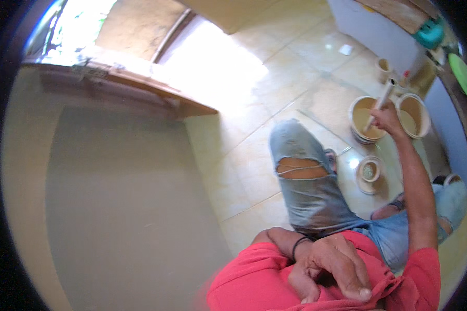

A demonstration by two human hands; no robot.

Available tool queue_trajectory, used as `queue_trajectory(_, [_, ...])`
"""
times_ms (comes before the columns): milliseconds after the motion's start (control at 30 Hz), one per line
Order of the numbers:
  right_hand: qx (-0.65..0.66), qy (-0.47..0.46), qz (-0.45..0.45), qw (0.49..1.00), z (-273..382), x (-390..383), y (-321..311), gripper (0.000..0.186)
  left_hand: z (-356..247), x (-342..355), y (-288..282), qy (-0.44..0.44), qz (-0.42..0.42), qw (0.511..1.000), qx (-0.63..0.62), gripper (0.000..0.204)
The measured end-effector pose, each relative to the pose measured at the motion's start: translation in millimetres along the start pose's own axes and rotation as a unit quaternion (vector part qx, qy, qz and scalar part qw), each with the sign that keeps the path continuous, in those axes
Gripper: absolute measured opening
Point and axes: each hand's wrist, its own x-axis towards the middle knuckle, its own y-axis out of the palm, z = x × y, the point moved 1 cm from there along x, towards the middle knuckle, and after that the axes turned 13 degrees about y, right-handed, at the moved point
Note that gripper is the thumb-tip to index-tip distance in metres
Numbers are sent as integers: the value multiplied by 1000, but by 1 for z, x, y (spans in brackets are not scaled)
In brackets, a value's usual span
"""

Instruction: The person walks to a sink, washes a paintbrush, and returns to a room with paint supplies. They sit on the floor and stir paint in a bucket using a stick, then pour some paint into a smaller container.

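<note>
My right hand (386,116) reaches forward, its fingers closed around a pale, pipe-like stick (385,97). The stick slants down, its lower end inside a white bucket (355,111) of tan liquid. A second white bucket (425,111), with similar tan contents, stands just right of that hand. My left hand (334,262) is held against the front of my red shirt, a dark band at its wrist. Its thumb and fingers are bent but apart, and nothing shows between them.
A small cup with pale contents (369,171) sits in a round dish (366,187) nearer my feet. Beyond the buckets stands a small tan container (383,67). A teal object (429,34) and a green plate (464,78) rest on the right-hand counter. At left is a grey-painted wall (124,207).
</note>
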Motion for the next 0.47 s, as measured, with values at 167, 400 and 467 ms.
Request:
queue_trajectory(167, [-113,-46,-7,992,-21,17,2,21,-23,-73,-4,-123,-84,989,-25,94])
queue_trajectory(400, [-98,-44,35,994,4,12,28,23,22,-19,75,-4,-90,996,-27,104])
queue_trajectory(467, [-42,-8,-51,998,-25,24,-37,23,40,-2,-3,-34,13,984,-177,117])
